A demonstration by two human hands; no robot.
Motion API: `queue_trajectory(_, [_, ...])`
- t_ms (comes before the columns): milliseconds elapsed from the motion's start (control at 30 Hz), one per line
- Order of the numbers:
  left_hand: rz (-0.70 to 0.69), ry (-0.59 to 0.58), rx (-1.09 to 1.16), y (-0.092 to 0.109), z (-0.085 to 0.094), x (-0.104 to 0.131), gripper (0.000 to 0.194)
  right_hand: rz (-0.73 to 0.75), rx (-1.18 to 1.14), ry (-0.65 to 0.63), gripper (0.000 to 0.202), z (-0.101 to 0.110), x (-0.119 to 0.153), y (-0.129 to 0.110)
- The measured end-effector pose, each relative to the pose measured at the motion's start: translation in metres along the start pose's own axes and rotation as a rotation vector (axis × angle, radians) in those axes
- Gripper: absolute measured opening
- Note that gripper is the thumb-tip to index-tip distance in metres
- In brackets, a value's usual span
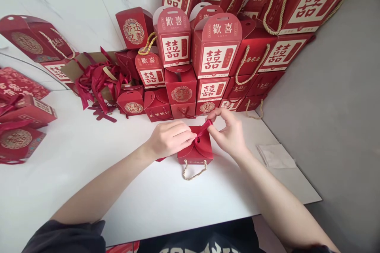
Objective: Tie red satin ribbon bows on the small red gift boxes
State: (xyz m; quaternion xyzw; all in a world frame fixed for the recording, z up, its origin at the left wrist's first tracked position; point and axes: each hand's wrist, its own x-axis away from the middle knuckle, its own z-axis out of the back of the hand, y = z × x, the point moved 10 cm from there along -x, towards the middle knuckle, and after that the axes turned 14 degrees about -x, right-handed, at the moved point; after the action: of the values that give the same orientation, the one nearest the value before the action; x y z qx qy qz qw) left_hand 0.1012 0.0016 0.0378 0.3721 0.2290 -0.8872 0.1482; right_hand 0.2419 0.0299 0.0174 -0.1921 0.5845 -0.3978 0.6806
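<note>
Small red gift box (196, 152) on the white counter (89, 174), near the front edge, between both hands; curved flaps folded shut on top, gold rope handle (194, 173) lying loose on the counter at its near side. Head view only. Left hand (169, 138) resting against the box's left flap, fingers (185, 137) curled together and pinching something at the centre knot, the pinch point itself hidden behind the knuckles. Right hand (228, 132) over the box's right corner, thumb and forefinger pressed together on a loop of red ribbon (204, 128); other fingers loosely bent. Ribbon's path through the flaps hard to make out, red on red; a scrap of red peeking out under the left wrist, identity unclear. Behind the box, a stacked wall of red gift boxes (215, 53) with gold characters, lower rows partly masked by the hands, top ones cut off by the frame. Left of the stack, a tangle of red ribbons (97, 81) over a brown carton, mostly buried. More flat red boxes (23, 114) at the left edge, cropped. Folded white tissue (276, 156) on the counter right of the right hand. Dark sleeve at the bottom, cut off.
</note>
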Motion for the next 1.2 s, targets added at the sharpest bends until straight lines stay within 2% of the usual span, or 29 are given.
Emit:
queue_trajectory(100, [-0.018,0.007,-0.017,0.002,0.001,0.0,0.007,0.129,0.314,0.128,0.02,0.03,-0.005,-0.006])
queue_trajectory(167, [-0.03,0.019,-0.035,0.003,0.003,-0.001,0.007,0.086,0.397,0.117,0.026,0.05,-0.011,0.0])
queue_trajectory(200, [-0.043,0.022,-0.047,0.005,0.004,-0.002,0.007,0.042,0.38,0.019,0.031,0.051,-0.014,0.006])
queue_trajectory(267, [-0.083,0.028,-0.081,0.009,0.007,-0.004,0.007,-0.062,0.22,-0.332,0.043,0.035,-0.012,0.017])
queue_trajectory(300, [-0.11,0.03,-0.102,0.012,0.009,-0.005,0.007,-0.127,0.107,-0.453,0.044,0.029,-0.008,0.019])
queue_trajectory(333, [-0.139,0.031,-0.126,0.015,0.01,-0.006,0.008,-0.187,-0.005,-0.526,0.041,0.023,-0.004,0.019])
queue_trajectory(367, [-0.166,0.033,-0.151,0.018,0.012,-0.008,0.008,-0.244,-0.107,-0.541,0.034,0.02,-0.002,0.02])
queue_trajectory(433, [-0.209,0.045,-0.197,0.024,0.015,-0.01,0.01,-0.325,-0.256,-0.503,0.027,0.01,0.0,0.021])
queue_trajectory(567, [-0.271,0.042,-0.195,0.032,0.018,-0.011,0.014,-0.434,-0.373,-0.521,0.033,-0.024,0.01,0.03])
queue_trajectory(633, [-0.261,0.004,-0.133,0.032,0.016,-0.011,0.016,-0.474,-0.391,-0.52,0.036,-0.033,0.013,0.035])
queue_trajectory(767, [-0.256,-0.065,-0.079,0.032,0.012,-0.01,0.018,-0.437,-0.401,-0.501,0.034,-0.032,0.01,0.031])
queue_trajectory(933, [-0.425,0.03,-0.331,0.048,0.016,-0.006,0.013,-0.381,-0.357,-0.494,0.034,-0.029,0.007,0.03])
queue_trajectory(1100, [-0.426,0.055,-0.359,0.048,0.017,-0.004,0.012,-0.363,-0.393,-0.427,0.034,-0.024,0.003,0.029])
queue_trajectory(1200, [-0.409,0.054,-0.336,0.047,0.017,-0.003,0.012,-0.347,-0.335,-0.444,0.038,-0.019,0.002,0.026])
